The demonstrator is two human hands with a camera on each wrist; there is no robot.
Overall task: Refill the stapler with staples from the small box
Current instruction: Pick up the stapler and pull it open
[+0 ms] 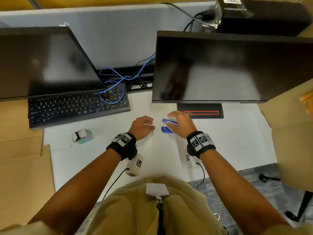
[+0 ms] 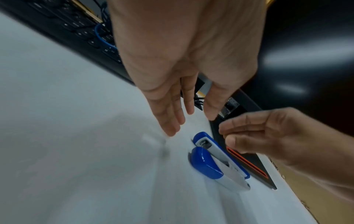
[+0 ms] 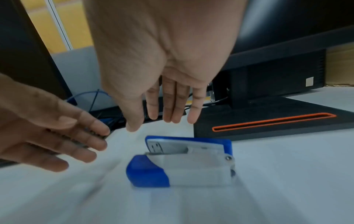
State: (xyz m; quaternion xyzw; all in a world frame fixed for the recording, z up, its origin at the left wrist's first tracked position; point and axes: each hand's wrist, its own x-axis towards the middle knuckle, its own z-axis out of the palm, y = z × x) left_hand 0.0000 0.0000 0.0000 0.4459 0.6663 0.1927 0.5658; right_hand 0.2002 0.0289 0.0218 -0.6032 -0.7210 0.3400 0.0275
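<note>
A blue-and-grey stapler [image 1: 166, 130] lies hinged open on the white desk [image 1: 237, 141]. The right hand [image 1: 182, 123] hovers over it, fingers [image 3: 153, 106] straight and apart. The left hand [image 1: 143, 127] is just beside it, and I cannot tell whether it holds anything.

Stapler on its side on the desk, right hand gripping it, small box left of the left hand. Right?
One thing is off: the right hand is not gripping the stapler. The right wrist view shows its fingers straight, above the stapler and clear of it, holding nothing. The rest holds: the stapler lies on its side on the desk, and the small box sits left of the left hand.
</note>
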